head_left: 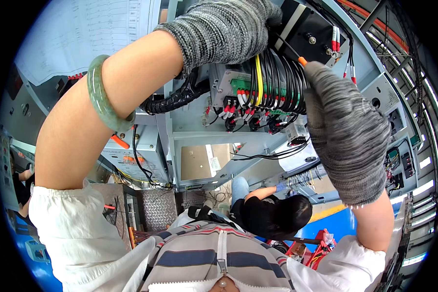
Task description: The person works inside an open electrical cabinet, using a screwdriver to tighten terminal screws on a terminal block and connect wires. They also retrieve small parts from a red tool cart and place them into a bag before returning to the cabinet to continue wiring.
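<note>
Screwdriver work on a wired terminal block inside a grey electrical cabinet.

Right hand (348,141), in a grey knit glove, has its grip closed around a screwdriver (291,51) with an orange collar, whose black shaft angles up-left over the black wire bundle (277,80) above the green terminal block (241,87). Left hand (224,29), gloved alike, presses on the cabinet (194,141) top; its grip cannot be told. A green bangle (102,97) circles that forearm; another person (272,214) crouches below.

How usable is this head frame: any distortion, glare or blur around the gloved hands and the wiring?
Head view: heavy fisheye bending, black corners, panel edges curve toward the rim; bright strip lights blow out at the right edge; left hand and right hand in grey knit gloves are sharp, as is the wire bundle; the screwdriver is mostly hidden.
</note>
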`<act>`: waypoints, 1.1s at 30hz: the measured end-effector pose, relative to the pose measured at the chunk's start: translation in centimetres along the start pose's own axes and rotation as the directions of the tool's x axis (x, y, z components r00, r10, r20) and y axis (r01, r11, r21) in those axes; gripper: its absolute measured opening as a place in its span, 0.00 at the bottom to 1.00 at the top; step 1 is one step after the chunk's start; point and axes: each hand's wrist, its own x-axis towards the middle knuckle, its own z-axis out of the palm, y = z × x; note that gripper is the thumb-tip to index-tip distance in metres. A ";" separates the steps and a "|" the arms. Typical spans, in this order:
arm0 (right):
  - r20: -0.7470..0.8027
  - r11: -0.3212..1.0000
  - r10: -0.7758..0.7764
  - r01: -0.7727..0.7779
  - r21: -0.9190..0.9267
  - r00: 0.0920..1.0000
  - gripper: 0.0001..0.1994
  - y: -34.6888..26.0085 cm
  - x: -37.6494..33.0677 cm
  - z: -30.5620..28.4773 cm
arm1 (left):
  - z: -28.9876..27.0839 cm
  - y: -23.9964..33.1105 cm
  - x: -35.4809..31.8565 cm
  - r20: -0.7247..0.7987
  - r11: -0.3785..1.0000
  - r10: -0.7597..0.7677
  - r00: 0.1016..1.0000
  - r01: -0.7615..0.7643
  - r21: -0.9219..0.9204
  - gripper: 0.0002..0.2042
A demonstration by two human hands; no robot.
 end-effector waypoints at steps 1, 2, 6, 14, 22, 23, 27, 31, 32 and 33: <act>0.008 0.998 0.044 -0.044 0.038 0.999 0.14 -0.2 0.0 0.0 | 0.1 -0.2 0.3 0.025 1.000 -0.018 1.000 0.018 0.001 0.14; 0.024 0.997 0.062 -0.063 0.044 0.998 0.15 -0.3 0.0 -0.2 | 0.3 -0.3 0.5 0.049 0.999 -0.036 0.998 0.036 0.001 0.14; 0.044 0.998 0.067 -0.068 0.003 0.997 0.16 -0.3 0.0 -1.2 | 1.1 -0.5 0.7 0.034 1.000 0.005 0.999 -0.005 0.001 0.14; -0.045 0.997 -0.020 0.023 0.070 0.999 0.11 0.7 0.6 0.3 | 0.9 -1.5 0.2 0.014 0.999 -0.038 0.999 0.038 0.032 0.14; -0.032 0.978 -0.160 0.154 -0.141 0.987 0.13 1.0 0.1 -0.8 | 0.1 0.0 -0.4 -0.032 0.999 0.045 0.998 -0.046 -0.019 0.14; 0.007 0.950 -0.214 0.210 -0.229 0.977 0.14 1.1 0.1 -1.1 | 0.1 0.0 -0.3 -0.026 0.999 0.043 0.999 -0.043 -0.012 0.14; 0.067 0.911 -0.227 0.236 -0.339 0.972 0.15 1.3 -0.1 -1.0 | 0.1 -0.2 0.1 0.018 1.000 0.008 1.000 -0.009 0.025 0.14; -0.029 0.983 -0.085 0.079 -0.165 0.996 0.12 0.9 -0.7 0.3 | 0.2 -0.1 -0.3 -0.026 0.999 0.053 0.998 -0.053 -0.006 0.14; -0.051 0.993 -0.054 0.048 -0.111 0.997 0.12 0.8 -0.7 0.4 | 0.3 -0.1 -0.2 -0.024 0.999 0.047 0.999 -0.047 -0.007 0.14; -0.074 0.998 -0.027 0.023 -0.052 0.997 0.12 0.6 -0.5 0.6 | 0.3 -0.2 -0.1 -0.022 0.999 0.039 0.999 -0.039 -0.003 0.14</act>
